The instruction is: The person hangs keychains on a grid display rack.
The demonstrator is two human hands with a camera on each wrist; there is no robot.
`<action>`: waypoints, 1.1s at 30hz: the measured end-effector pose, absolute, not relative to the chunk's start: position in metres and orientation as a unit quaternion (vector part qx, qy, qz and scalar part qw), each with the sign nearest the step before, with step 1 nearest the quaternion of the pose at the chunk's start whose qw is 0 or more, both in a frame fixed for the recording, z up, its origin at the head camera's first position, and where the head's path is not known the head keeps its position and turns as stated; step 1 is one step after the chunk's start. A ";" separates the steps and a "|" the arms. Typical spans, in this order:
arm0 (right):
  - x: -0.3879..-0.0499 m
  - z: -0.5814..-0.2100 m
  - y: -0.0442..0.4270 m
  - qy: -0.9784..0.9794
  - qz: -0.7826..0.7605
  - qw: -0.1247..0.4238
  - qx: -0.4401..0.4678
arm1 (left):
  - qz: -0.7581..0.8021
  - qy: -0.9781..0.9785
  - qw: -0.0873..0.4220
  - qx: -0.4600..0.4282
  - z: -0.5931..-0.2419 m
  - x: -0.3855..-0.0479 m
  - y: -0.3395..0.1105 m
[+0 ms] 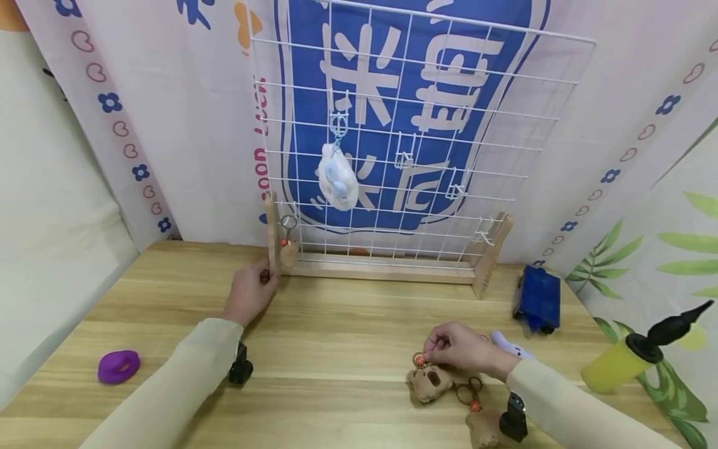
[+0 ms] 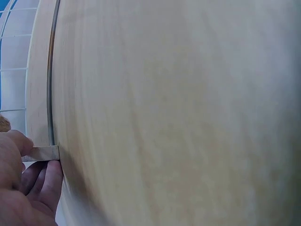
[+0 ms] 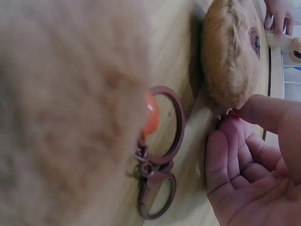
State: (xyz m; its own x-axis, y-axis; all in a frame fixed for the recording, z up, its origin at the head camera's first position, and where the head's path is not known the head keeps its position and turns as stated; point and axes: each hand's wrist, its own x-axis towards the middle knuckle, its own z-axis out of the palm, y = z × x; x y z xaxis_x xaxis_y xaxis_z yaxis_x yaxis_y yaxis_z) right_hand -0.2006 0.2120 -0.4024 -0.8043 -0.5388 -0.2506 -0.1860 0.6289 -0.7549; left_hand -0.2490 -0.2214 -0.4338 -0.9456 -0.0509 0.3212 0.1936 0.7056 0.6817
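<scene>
My left hand [image 1: 249, 292] grips the lower end of the wooden side post [image 1: 272, 240] of a white wire grid rack. In the left wrist view, thumb and fingers lie on either side of the wood [image 2: 44, 153]. My right hand [image 1: 462, 348] pinches a brown plush keychain [image 1: 430, 381] close to its orange bead, over the table; thumb and fingertips meet at the plush's edge in the right wrist view. A second brown plush keychain [image 1: 483, 429] lies beside it, its brown metal ring [image 3: 180, 125] and orange bead showing. Behind my right hand lies a lilac plush [image 1: 509, 344], partly hidden.
A white-and-blue plush keychain [image 1: 338, 181] hangs on the grid, with a small brown one [image 1: 288, 252] at lower left. White hooks [image 1: 404, 159] sit on the wires. A blue box [image 1: 538, 299], yellow pump [image 1: 617, 365] and purple ring-shaped object [image 1: 118, 366] stand around the table.
</scene>
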 end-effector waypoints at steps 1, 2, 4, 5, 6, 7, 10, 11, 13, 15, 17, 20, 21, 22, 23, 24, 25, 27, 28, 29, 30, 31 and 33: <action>-0.200 -0.403 0.212 0.872 -0.377 0.233 -0.209 | -0.383 -0.909 0.159 -0.038 -0.434 -0.249 -0.221; -0.200 -0.404 0.212 0.873 -0.375 0.233 -0.209 | -0.383 -0.909 0.159 -0.037 -0.434 -0.249 -0.221; -0.200 -0.404 0.211 0.876 -0.369 0.227 -0.214 | -0.384 -0.909 0.158 -0.035 -0.434 -0.248 -0.220; -0.199 -0.404 0.211 0.877 -0.367 0.224 -0.216 | -0.384 -0.909 0.158 -0.036 -0.434 -0.248 -0.220; -0.199 -0.404 0.210 0.878 -0.364 0.220 -0.219 | -0.384 -0.909 0.157 -0.035 -0.434 -0.248 -0.221; -0.198 -0.403 0.209 0.880 -0.362 0.217 -0.219 | -0.384 -0.909 0.157 -0.035 -0.434 -0.248 -0.220; -0.197 -0.403 0.208 0.883 -0.358 0.210 -0.218 | -0.384 -0.909 0.157 -0.035 -0.434 -0.248 -0.220; -0.197 -0.403 0.208 0.883 -0.359 0.210 -0.219 | -0.384 -0.909 0.157 -0.036 -0.434 -0.248 -0.220; -0.196 -0.403 0.207 0.884 -0.355 0.208 -0.221 | -0.383 -0.910 0.156 -0.036 -0.434 -0.248 -0.220; -0.196 -0.403 0.207 0.886 -0.348 0.204 -0.227 | -0.381 -0.911 0.155 -0.036 -0.434 -0.248 -0.220; -0.196 -0.403 0.208 0.889 -0.337 0.200 -0.239 | -0.381 -0.911 0.154 -0.035 -0.434 -0.248 -0.221; -0.195 -0.402 0.209 0.892 -0.318 0.192 -0.259 | -0.380 -0.912 0.154 -0.034 -0.434 -0.247 -0.220; -0.195 -0.402 0.210 0.892 -0.312 0.191 -0.265 | -0.380 -0.912 0.154 -0.034 -0.434 -0.247 -0.220; -0.194 -0.402 0.210 0.892 -0.308 0.189 -0.270 | -0.380 -0.912 0.154 -0.034 -0.434 -0.247 -0.220; -0.194 -0.402 0.211 0.892 -0.306 0.188 -0.275 | -0.379 -0.912 0.154 -0.034 -0.434 -0.247 -0.220; -0.193 -0.402 0.211 0.891 -0.306 0.189 -0.277 | -0.378 -0.912 0.155 -0.034 -0.434 -0.247 -0.220; -0.193 -0.401 0.211 0.890 -0.306 0.190 -0.280 | -0.377 -0.912 0.155 -0.035 -0.434 -0.247 -0.220; -0.192 -0.401 0.212 0.889 -0.304 0.190 -0.285 | -0.377 -0.912 0.156 -0.036 -0.434 -0.247 -0.220; -0.192 -0.401 0.212 0.889 -0.304 0.189 -0.285 | -0.376 -0.912 0.156 -0.036 -0.434 -0.247 -0.221; -0.192 -0.401 0.212 0.889 -0.304 0.188 -0.285 | -0.377 -0.912 0.156 -0.036 -0.434 -0.248 -0.221; -0.192 -0.400 0.212 0.890 -0.303 0.187 -0.284 | -0.378 -0.912 0.156 -0.036 -0.434 -0.248 -0.221; -0.192 -0.400 0.212 0.892 -0.300 0.184 -0.285 | -0.379 -0.912 0.156 -0.036 -0.434 -0.248 -0.221; -0.192 -0.401 0.213 0.895 -0.296 0.177 -0.283 | -0.379 -0.912 0.156 -0.035 -0.433 -0.248 -0.221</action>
State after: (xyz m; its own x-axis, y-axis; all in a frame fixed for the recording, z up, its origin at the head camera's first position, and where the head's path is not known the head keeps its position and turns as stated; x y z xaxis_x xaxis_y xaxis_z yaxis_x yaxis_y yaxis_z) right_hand -0.1923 0.2127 -0.4006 -0.7764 -0.6121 -0.1500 -0.4022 0.6646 -0.6297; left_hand -0.2476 -0.2210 -0.4330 -0.9490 -0.0538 0.3105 0.1820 0.7107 0.6796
